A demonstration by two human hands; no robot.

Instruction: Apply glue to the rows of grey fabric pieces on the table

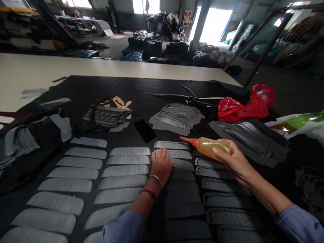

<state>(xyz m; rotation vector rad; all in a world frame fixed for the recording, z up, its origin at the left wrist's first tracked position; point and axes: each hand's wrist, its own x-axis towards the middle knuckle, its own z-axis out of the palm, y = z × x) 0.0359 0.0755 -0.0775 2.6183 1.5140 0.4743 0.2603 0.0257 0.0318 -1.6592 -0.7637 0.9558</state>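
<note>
My right hand (232,156) is wrapped around a glue bottle (211,147), a squeeze bottle of amber liquid with a red nozzle that points left. Below the nozzle lies the top grey piece (172,145) of the third column, with a line along its rim. My left hand (162,164) rests palm down on the second piece (181,154) of that column, its fingers stretched out flat. More grey rounded pieces (130,160) lie in columns to the left. Pieces with lined edges (225,183) form a column under my right forearm.
A phone (145,131) lies beyond the columns. Stacks of grey pieces (174,116) and a bundled stack (108,116) sit behind it. At the right are a red plastic bag (246,104), dark moulded pieces (253,136) and a green bottle (301,122). Black sheeting (121,91) covers the table.
</note>
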